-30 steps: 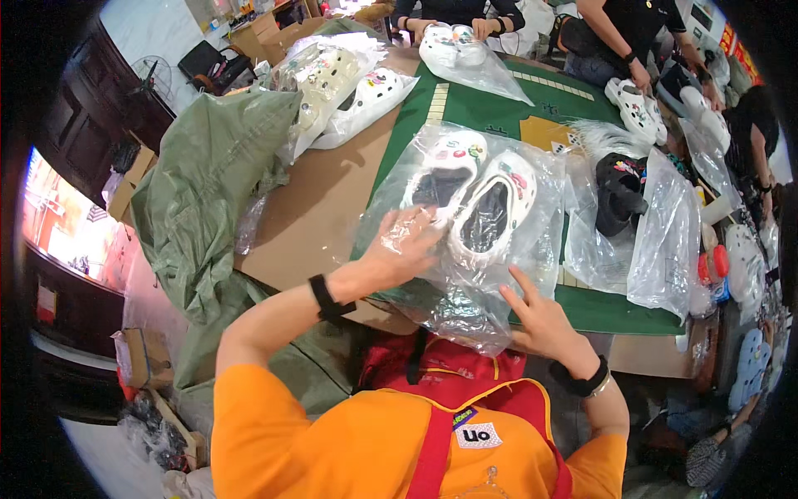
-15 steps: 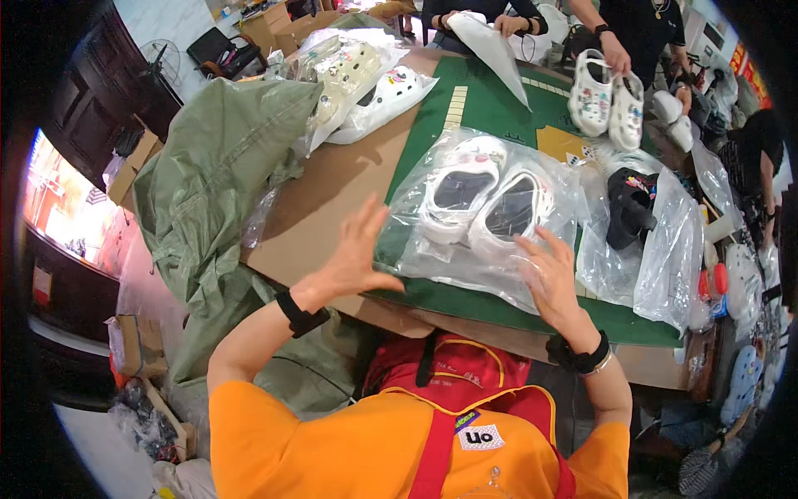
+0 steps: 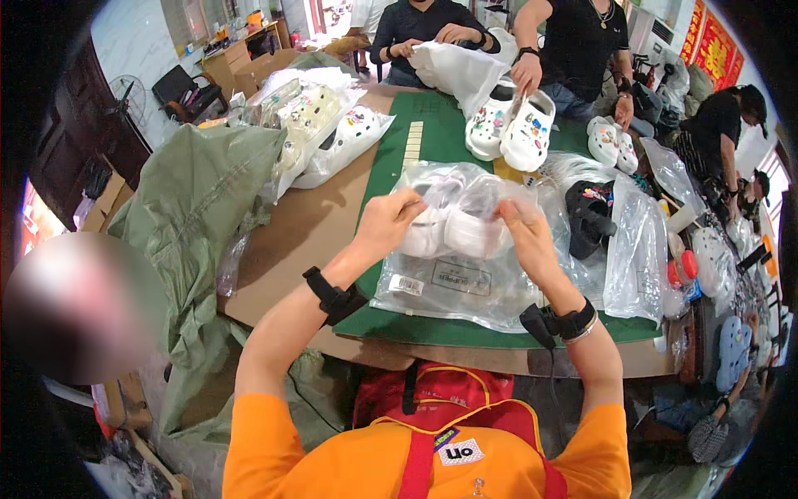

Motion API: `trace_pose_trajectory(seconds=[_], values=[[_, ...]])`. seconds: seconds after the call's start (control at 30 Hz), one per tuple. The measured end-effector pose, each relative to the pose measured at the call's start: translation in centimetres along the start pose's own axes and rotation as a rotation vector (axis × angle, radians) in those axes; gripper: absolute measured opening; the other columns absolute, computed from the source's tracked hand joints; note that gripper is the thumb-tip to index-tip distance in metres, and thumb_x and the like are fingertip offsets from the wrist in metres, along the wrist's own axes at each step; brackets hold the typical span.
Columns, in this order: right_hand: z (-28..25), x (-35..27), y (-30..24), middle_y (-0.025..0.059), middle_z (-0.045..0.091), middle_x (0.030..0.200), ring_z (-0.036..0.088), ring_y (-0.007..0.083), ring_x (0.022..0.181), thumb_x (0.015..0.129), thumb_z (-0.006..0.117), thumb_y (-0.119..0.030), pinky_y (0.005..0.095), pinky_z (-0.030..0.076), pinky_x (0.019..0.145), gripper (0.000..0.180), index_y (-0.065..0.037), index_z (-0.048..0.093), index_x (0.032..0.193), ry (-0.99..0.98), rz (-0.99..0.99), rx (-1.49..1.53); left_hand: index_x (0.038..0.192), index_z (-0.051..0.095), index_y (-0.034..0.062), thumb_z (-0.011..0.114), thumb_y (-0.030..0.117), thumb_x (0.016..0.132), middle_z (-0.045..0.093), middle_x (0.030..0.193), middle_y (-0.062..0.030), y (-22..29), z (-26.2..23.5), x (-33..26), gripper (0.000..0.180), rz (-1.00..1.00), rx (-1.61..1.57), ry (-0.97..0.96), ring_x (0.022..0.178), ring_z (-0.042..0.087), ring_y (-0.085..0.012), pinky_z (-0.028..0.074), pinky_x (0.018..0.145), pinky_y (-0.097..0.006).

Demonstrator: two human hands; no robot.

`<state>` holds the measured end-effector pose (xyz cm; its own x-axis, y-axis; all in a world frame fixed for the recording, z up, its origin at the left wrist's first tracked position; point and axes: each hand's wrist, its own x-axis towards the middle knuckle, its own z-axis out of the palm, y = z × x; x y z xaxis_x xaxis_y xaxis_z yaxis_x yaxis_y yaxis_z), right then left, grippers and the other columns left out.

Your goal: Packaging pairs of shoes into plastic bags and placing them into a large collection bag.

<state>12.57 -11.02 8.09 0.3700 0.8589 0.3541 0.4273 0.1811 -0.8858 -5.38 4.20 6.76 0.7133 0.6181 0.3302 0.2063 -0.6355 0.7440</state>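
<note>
A pair of white clogs [image 3: 432,228] lies inside a clear plastic bag [image 3: 465,309] on the green table mat in front of me. The bag's flat lower part, with a white label and a printed box, spreads toward me. My left hand [image 3: 389,223] is closed in a pinch on the bag's film at the left of the clogs. My right hand [image 3: 532,241] pinches the film at their right side. The clogs and film between my hands look slightly blurred.
Black clogs [image 3: 588,218] in clear bags lie to the right. Bagged clogs [image 3: 359,126] and a green tarp [image 3: 195,191] are at the left. Across the table, one person holds white charm-covered clogs [image 3: 529,129]; another handles a white bag [image 3: 457,71].
My hands, open and apart before, have closed on the bag. The bag's printed lower part now shows below the clogs. Across the table, the person's clogs have moved left and nearer.
</note>
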Motion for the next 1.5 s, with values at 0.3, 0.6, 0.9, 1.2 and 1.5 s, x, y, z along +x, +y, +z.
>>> trace_pose_trajectory(seconds=[0.3, 0.6, 0.9, 1.2, 1.5], values=[[2.2, -0.6, -1.0, 0.0114, 0.055, 0.081, 0.051, 0.0225, 0.065, 0.085, 0.058, -0.019, 0.0308, 0.043, 0.062, 0.019, 0.000, 0.058, 0.086, 0.031, 0.097, -0.158, 0.101, 0.048, 0.0018, 0.055, 0.005, 0.084, 0.049, 0.106, -0.0061, 0.3, 1.9, -0.2, 0.019, 0.096, -0.651, -0.272, 0.098, 0.048, -0.0118, 0.040, 0.084, -0.026], [5.2, -3.5, -0.4, 0.0148, 0.058, 0.084, 0.059, 0.0307, 0.078, 0.073, 0.062, -0.007, 0.0343, 0.048, 0.068, 0.027, -0.002, 0.054, 0.098, -0.267, -0.224, -0.292, 0.132, 0.034, 0.0131, 0.066, 0.002, 0.065, 0.057, 0.098, -0.0144, -0.3, 5.7, -3.6, 0.075, 0.202, -0.196, -0.244, 0.093, 0.057, -0.0299, 0.045, 0.078, -0.036], [3.7, -8.1, -1.1, 0.0175, 0.045, 0.118, 0.048, 0.0355, 0.106, 0.077, 0.060, -0.008, 0.0390, 0.043, 0.087, 0.049, -0.006, 0.043, 0.123, -0.161, -0.312, -0.369, 0.097, 0.062, 0.0081, 0.058, 0.014, 0.076, 0.062, 0.092, -0.0143, -1.5, 3.7, -0.1, 0.022, 0.349, -0.116, 0.017, 0.087, 0.059, -0.0320, 0.046, 0.075, -0.038], [2.7, -11.5, 7.4, 0.0180, 0.048, 0.119, 0.048, 0.0359, 0.106, 0.077, 0.061, -0.024, 0.0413, 0.041, 0.089, 0.048, -0.007, 0.047, 0.120, -0.554, -0.024, -0.638, 0.111, 0.054, 0.0026, 0.054, 0.027, 0.087, 0.059, 0.099, -0.0110, 0.4, -9.8, 2.1, 0.035, 0.177, -0.054, 0.580, 0.092, 0.056, -0.0192, 0.044, 0.081, -0.032], [12.3, -9.3, -1.1, 0.0180, 0.048, 0.118, 0.051, 0.0378, 0.101, 0.079, 0.058, -0.024, 0.0417, 0.044, 0.084, 0.045, -0.006, 0.048, 0.119, -0.750, -0.352, -0.378, 0.107, 0.056, 0.0016, 0.052, 0.029, 0.090, 0.061, 0.097, -0.0066, 2.3, -27.7, -15.9, 0.033, 0.019, -0.707, 0.664, 0.088, 0.058, -0.0164, 0.048, 0.075, -0.029]])
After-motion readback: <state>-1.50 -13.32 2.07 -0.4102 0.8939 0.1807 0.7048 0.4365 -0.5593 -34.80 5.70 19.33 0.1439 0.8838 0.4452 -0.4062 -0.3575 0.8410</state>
